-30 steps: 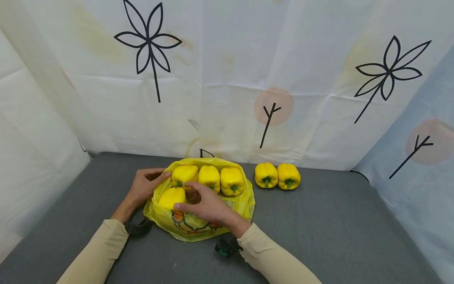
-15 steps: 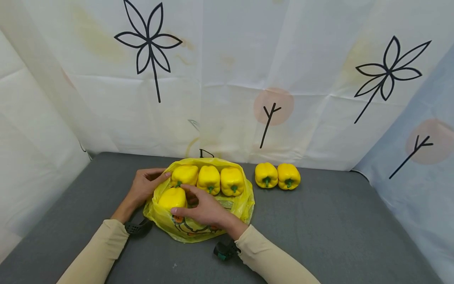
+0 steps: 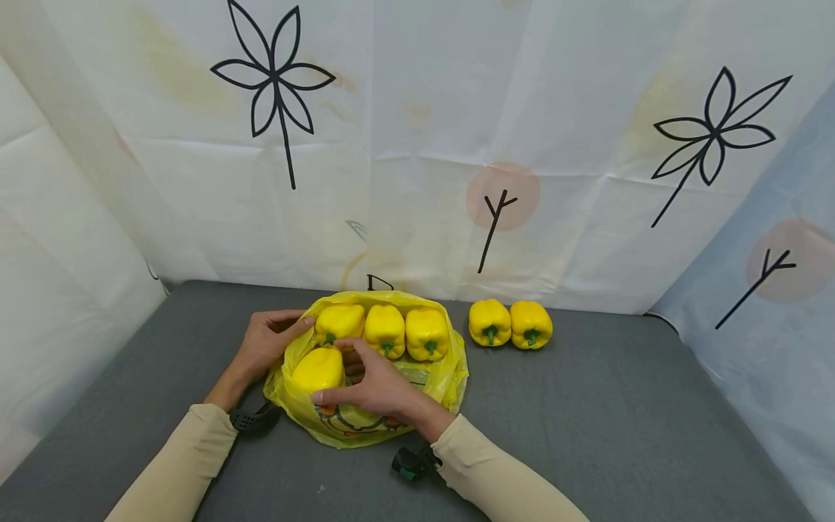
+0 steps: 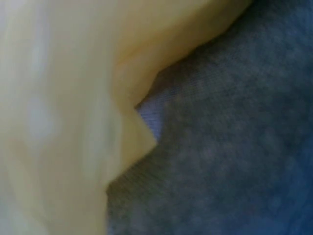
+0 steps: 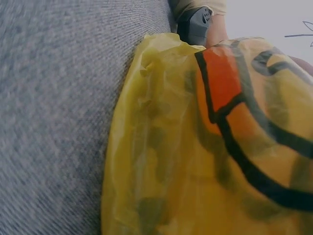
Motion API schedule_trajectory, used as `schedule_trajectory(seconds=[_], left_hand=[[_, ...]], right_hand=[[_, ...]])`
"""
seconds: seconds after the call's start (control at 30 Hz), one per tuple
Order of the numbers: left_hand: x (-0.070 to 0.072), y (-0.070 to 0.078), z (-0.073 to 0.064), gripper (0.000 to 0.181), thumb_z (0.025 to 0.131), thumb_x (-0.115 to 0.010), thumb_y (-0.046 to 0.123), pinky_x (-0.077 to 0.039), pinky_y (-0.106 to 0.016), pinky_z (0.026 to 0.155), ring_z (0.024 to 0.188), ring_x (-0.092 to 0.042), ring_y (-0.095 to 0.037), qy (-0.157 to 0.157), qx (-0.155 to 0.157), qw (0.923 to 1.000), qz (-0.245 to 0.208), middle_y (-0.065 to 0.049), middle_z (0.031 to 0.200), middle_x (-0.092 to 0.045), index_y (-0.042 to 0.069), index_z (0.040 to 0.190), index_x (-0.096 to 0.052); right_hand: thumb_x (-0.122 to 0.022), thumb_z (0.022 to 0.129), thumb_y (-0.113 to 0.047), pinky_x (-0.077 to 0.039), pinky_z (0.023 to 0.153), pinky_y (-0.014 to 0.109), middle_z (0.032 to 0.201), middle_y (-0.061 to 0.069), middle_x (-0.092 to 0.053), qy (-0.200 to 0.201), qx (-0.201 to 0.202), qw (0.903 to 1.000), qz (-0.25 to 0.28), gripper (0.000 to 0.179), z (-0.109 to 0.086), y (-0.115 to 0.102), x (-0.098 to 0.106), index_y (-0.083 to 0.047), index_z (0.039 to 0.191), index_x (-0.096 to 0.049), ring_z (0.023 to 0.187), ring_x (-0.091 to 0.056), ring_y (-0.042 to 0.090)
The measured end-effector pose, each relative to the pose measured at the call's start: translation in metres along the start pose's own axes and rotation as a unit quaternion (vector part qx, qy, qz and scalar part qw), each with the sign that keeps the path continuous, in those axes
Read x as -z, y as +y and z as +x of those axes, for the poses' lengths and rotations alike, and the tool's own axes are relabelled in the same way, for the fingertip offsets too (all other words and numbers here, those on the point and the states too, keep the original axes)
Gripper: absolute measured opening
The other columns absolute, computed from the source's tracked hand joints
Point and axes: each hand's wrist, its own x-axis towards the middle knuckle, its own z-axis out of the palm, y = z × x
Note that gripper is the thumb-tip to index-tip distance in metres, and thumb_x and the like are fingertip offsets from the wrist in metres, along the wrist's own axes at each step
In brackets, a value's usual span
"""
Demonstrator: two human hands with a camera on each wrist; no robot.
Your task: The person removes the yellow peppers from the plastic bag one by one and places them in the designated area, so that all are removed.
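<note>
A yellow plastic bag (image 3: 454,373) with a dark and orange print lies with its mouth spread on the grey table. My left hand (image 3: 261,344) grips the bag's left rim, thumb on the inner side. Inside, a yellow bell pepper (image 3: 317,370) sits at the front left, and my right hand (image 3: 385,384) curls round its right side, thumb in front and fingers behind. Three more peppers line the back of the bag: left (image 3: 341,319), middle (image 3: 385,328) and right (image 3: 427,332). The right wrist view shows the bag's printed side (image 5: 161,122); yellow plastic (image 4: 58,122) fills the left wrist view's left part.
Two yellow bell peppers, one (image 3: 489,321) beside the other (image 3: 531,324), stand on the grey table (image 3: 620,413) right of the bag. A white printed curtain (image 3: 417,145) rises behind the table, with more cloth at both sides.
My right thumb has slid down and slightly left along the front of the pepper, and the pepper has shifted slightly right. More of it shows now. My left hand has stayed in place.
</note>
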Motion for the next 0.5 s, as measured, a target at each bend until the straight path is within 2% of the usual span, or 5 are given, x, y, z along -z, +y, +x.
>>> schedule_trajectory(seconds=[0.17,0.5], left_hand=[[0.000,0.000,0.000,0.032,0.101,-0.066,0.011,-0.062,-0.032,0.073,0.088,-0.074,-0.018,-0.001,-0.005,1.0000,0.002,-0.001,0.108,-0.076,-0.011,0.125,-0.068],[0.000,0.000,0.000,0.031,0.101,-0.065,0.009,-0.062,-0.032,0.071,0.086,-0.074,-0.017,0.001,-0.009,1.0000,0.003,0.001,0.106,-0.076,-0.012,0.124,-0.067]], right_hand=[[-0.082,0.088,-0.032,-0.054,0.090,0.026,0.141,-0.003,-0.053,-0.002,-0.001,0.9999,0.012,0.086,-0.001,-0.002,0.000,-0.013,0.158,-0.036,0.116,-0.059,0.010],[-0.085,0.085,-0.023,-0.056,0.086,0.027,0.133,-0.002,-0.055,-0.004,0.012,0.9997,0.022,0.086,-0.005,-0.015,0.004,-0.008,0.155,-0.039,0.112,-0.060,0.015]])
